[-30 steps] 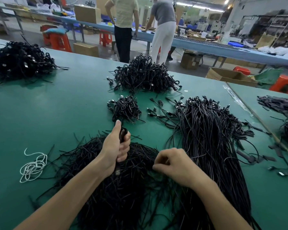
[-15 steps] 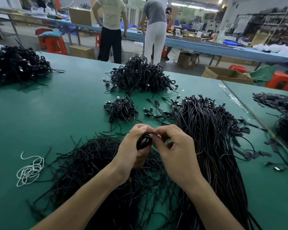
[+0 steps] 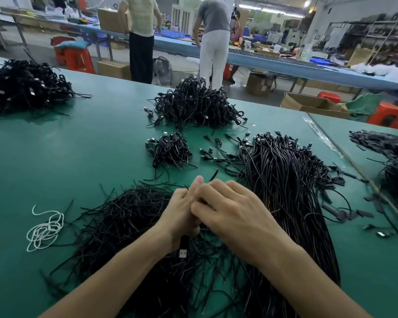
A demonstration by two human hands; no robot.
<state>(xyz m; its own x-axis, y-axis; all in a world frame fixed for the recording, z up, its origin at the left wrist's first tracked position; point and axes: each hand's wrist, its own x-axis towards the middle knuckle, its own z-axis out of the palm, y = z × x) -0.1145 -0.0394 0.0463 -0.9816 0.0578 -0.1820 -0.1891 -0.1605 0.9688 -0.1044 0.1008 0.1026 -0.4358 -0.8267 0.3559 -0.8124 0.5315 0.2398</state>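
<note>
Head view: both hands meet low in the middle of the green table (image 3: 83, 143), pressed together so that they hide most of the work. The left hand (image 3: 182, 212) is closed in a fist round a black cable (image 3: 183, 243), thumb up. Only the cable's lower end shows, hanging under the palm with its plug (image 3: 183, 253) pointing down; the rest is buried in the grip. The right hand (image 3: 232, 214) lies over the left one, its fingers (image 3: 214, 191) bent across the left knuckles. Their tips are out of sight, so whether they pinch anything cannot be told. A thin black strip (image 3: 214, 175) pokes out just beyond the knuckles; it is unclear if it is held or lies on the table.

Under both forearms spreads a heap of black ties (image 3: 124, 223), its near part cut off by the lower edge. Just right of it runs a thick sheaf of straight cables (image 3: 285, 193), also cut off below. A few loose cables (image 3: 223, 154) lie beyond the hands, beside a small heap (image 3: 170, 150) of coiled ones. A large heap (image 3: 193, 104) sits farther back, and another pile (image 3: 21, 86) at the far left runs out of frame. A white string (image 3: 44, 228) lies tangled well left of the ties.

At the right a second table (image 3: 354, 157) carries more dark piles, blurred and cropped. Two people (image 3: 214, 42) stand in the background, their heads cut off by the top edge.
</note>
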